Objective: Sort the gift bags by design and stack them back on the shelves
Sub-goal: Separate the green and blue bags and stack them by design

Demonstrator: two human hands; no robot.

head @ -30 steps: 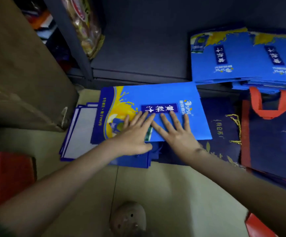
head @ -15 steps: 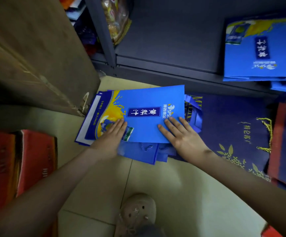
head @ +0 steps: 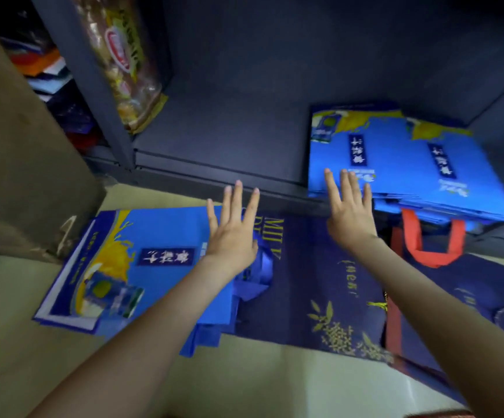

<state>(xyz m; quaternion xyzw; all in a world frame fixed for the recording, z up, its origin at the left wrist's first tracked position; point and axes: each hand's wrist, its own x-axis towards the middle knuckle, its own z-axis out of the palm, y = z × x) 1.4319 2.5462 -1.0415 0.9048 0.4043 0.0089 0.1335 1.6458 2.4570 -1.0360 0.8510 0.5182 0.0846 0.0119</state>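
Hovering with fingers [head: 236, 203] spread and empty, your left hand [head: 232, 236] is over the blue gift bags [head: 154, 236] on the floor [head: 244, 384], lower left; your right hand [head: 350, 215], equally open, is at the shelf stack [head: 395, 164], upper right.

Stockroom: metal shelving [head: 214, 176], stacked gift bags [head: 395, 164].

On the dark navy fabric gift bag [head: 302, 300] lying on the floor [head: 244, 387] I read gold capital letters [head: 270, 233] beginning with "MI"; the rest I cannot make out. The bright blue flat gift bag [head: 166, 227] beside it carries a dark blue label [head: 166, 256] with white Chinese characters, too blurred to read. Same labels stand on the stack of bright blue bags [head: 395, 164] on the shelf [head: 229, 140]. The red oval logo [head: 118, 51] on the clear plastic snack packet [head: 130, 86] is not legible.
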